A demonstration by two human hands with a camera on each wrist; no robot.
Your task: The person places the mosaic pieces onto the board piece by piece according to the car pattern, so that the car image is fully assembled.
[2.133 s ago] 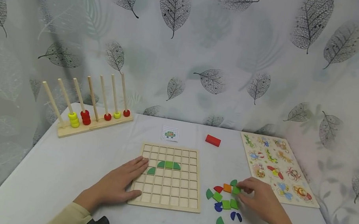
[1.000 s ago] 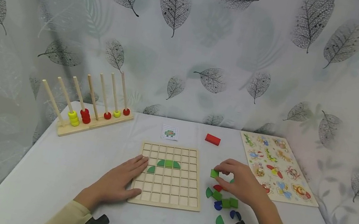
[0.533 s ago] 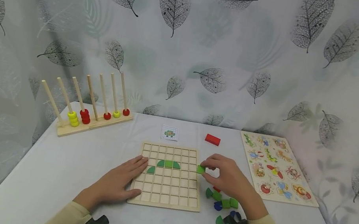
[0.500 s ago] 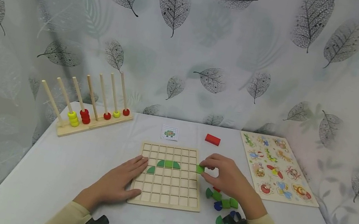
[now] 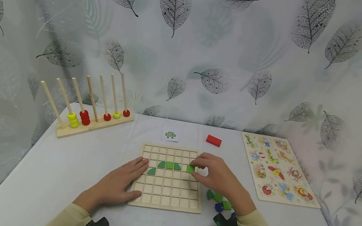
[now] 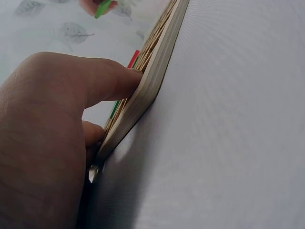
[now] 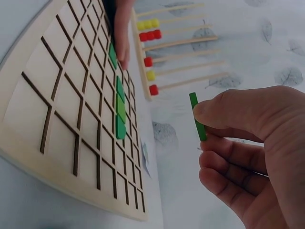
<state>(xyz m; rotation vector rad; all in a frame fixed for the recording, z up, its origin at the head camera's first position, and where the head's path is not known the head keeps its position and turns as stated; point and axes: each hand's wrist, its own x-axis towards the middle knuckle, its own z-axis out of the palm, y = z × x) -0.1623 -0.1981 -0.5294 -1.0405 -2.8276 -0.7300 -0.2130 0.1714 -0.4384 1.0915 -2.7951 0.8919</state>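
Overhead, the right hand [image 5: 216, 178] pinches a green tile [image 5: 190, 168] above the grid board [image 5: 165, 203], just right of the green row [image 5: 169, 165] already set in it. Only the right wrist view shows the tile [image 7: 197, 117] edge-on between thumb and fingers, clear of the board [image 7: 28, 95]. The left hand [image 5: 117, 186] lies flat, fingers straight, on the board's left edge; its wrist view shows a finger [image 6: 112, 78] pressing the rim [image 6: 147, 90], seemingly the thumb. Loose tiles [image 5: 219, 202] lie on the table [image 5: 47, 170].
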